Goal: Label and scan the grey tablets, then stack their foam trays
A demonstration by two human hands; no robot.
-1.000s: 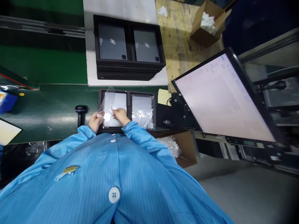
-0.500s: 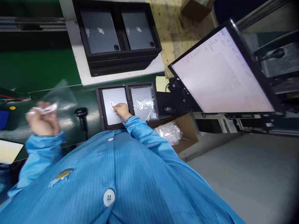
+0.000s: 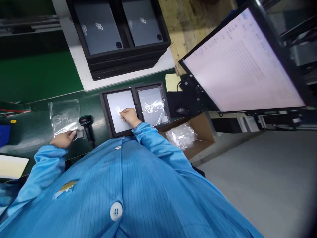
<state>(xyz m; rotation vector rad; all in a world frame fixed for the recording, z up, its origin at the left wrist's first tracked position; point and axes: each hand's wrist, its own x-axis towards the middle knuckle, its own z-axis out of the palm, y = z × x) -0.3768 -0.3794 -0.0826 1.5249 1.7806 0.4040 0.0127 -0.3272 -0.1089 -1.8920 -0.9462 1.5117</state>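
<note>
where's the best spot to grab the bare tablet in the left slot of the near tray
Probably by its near short edge, coming from the person's side. The tablet lies flat and sunk in the tray, so its long sides sit tight against the tray walls. The right hand rests on its near right part, by a small label. The left hand holds the clear bag.

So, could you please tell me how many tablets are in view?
4: two dark ones in the top tray of the far stack, a bare one under the right hand, a bagged one beside it. Lower trays may hide more.
</note>
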